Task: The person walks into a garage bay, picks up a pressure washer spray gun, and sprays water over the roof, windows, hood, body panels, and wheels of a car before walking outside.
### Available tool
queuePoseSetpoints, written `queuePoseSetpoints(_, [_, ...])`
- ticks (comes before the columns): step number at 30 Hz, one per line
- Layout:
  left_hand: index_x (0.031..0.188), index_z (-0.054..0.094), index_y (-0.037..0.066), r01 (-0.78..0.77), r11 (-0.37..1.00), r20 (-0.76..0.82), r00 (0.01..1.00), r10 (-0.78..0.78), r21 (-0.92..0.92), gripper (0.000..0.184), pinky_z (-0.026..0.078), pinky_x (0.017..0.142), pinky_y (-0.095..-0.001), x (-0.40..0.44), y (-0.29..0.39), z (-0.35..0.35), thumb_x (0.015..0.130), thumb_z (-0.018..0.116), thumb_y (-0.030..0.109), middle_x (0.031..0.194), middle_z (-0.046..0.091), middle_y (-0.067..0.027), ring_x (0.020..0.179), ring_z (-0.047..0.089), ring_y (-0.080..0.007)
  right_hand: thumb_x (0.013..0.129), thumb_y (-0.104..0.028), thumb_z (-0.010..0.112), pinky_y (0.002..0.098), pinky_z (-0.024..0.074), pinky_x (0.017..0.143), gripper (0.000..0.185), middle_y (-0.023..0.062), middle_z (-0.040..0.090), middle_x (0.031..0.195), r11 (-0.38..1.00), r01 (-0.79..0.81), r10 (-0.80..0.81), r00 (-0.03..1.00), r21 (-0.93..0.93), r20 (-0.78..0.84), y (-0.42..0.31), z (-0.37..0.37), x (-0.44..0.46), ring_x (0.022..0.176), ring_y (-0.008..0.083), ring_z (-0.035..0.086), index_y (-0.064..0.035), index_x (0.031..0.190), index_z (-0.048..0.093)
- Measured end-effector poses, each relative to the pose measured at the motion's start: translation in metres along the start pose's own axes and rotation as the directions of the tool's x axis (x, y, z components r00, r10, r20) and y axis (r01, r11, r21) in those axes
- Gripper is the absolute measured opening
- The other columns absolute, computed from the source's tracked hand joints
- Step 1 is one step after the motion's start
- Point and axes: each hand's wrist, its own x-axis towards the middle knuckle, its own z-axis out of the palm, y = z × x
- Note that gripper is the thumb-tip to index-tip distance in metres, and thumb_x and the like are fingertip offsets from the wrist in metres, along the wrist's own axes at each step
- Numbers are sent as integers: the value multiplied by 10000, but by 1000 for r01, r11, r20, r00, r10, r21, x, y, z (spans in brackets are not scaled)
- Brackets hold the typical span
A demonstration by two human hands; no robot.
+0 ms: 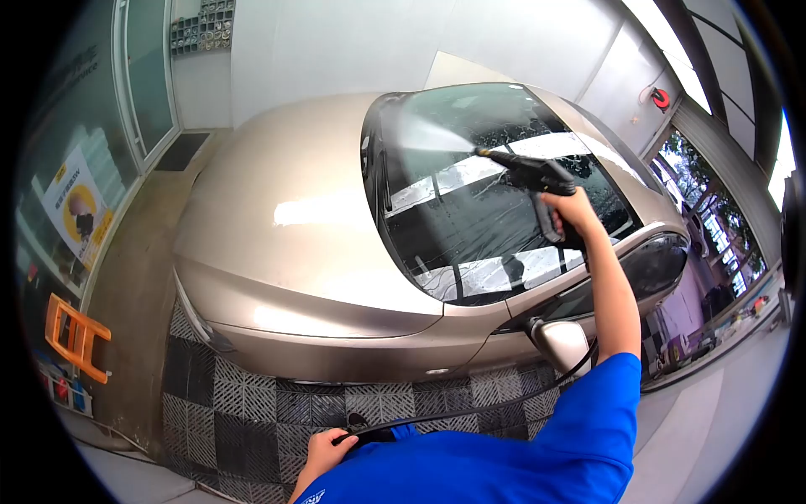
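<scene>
Over the glass [491, 231], my right fingers [552, 200] grip the gun [541, 175]; my left fingers [340, 447] hold the hose [478, 409]. Pulled taut, it could scrape the mirror [564, 343].

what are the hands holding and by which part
The right hand grips the spray gun by its handle. The left hand holds the black hose by a stretch close to the person's body.

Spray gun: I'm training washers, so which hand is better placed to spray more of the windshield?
Probably the right hand: it grips the spray gun over the windshield, with mist leaving the nozzle. The left hand is low by the blue shirt, holding the hose.
</scene>
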Motion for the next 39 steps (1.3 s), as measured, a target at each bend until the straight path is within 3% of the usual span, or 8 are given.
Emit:
queuePoseSetpoints(4, [846, 704, -13, 52, 991, -119, 991, -67, -125, 240, 478, 625, -289, -1, 8, -3, 836, 698, 227, 708, 674, -80, 656, 629, -150, 760, -214, 739, 347, 434, 370, 291, 75, 530, 543, 998, -26, 2, 910, -53, -415, 21, -70, 75, 394, 188, 502, -5, 640, 575])
queuePoseSetpoints(7, [826, 685, -39, 45, 983, -200, 976, -81, -180, 255, 478, 647, -306, 1, 8, -4, 865, 662, 212, 730, 668, -102, 687, 622, -159, 773, -207, 720, 376, 472, 392, 289, 77, 545, 561, 997, -47, 70, 836, 56, -544, 17, -89, 104, 418, 197, 521, 10, 641, 582])
queuePoseSetpoints(11, [816, 681, -41, 65, 979, -255, 960, -114, -194, 257, 477, 653, -310, 3, 13, -6, 867, 659, 210, 734, 669, -103, 695, 624, -159, 774, -209, 727, 371, 467, 389, 283, 67, 537, 559, 993, -63, 101, 885, 97, -454, 7, -63, 145, 416, 189, 508, -6, 641, 581])
queuePoseSetpoints(17, [805, 679, -36, 60, 973, -305, 944, -128, -223, 230, 463, 624, -292, 0, 12, -4, 842, 679, 191, 674, 645, -82, 643, 589, -136, 759, -216, 752, 355, 437, 392, 282, 71, 535, 582, 999, -20, 24, 997, 50, -77, -26, 49, 158, 422, 193, 498, 5, 706, 585])
queuePoseSetpoints(23, [793, 670, -30, 117, 970, -308, 934, -181, -213, 209, 431, 568, -294, 0, 9, -8, 820, 702, 174, 630, 614, -53, 596, 543, -111, 793, -155, 734, 331, 414, 357, 183, 29, 503, 545, 999, 31, -36, 955, 19, 294, -60, 142, 141, 392, 139, 472, -33, 807, 598])
queuePoseSetpoints(26, [793, 670, -29, 129, 966, -324, 925, -199, -225, 215, 419, 553, -293, 2, 15, -3, 822, 709, 180, 617, 603, -47, 588, 529, -104, 785, -141, 729, 349, 413, 358, 186, 50, 512, 524, 993, 97, -111, 952, 63, 286, -66, 166, 154, 386, 162, 486, -14, 747, 600])
queuePoseSetpoints(28, [795, 673, -28, 155, 962, -331, 916, -225, -223, 218, 415, 550, -290, 5, 19, -1, 824, 711, 184, 612, 598, -45, 587, 523, -101, 767, -141, 730, 366, 432, 378, 216, 84, 536, 506, 979, 196, -184, 966, -49, 181, -67, 178, 174, 396, 198, 529, 17, 687, 605])
queuePoseSetpoints(39, [773, 669, -21, 186, 967, -355, 904, -237, -172, 293, 412, 558, -309, 15, 19, -7, 879, 665, 253, 610, 587, -75, 575, 520, -124, 758, -164, 714, 372, 485, 402, 269, 110, 581, 547, 997, 51, -63, 977, -64, -202, -64, 114, 215, 421, 211, 570, 52, 646, 600])
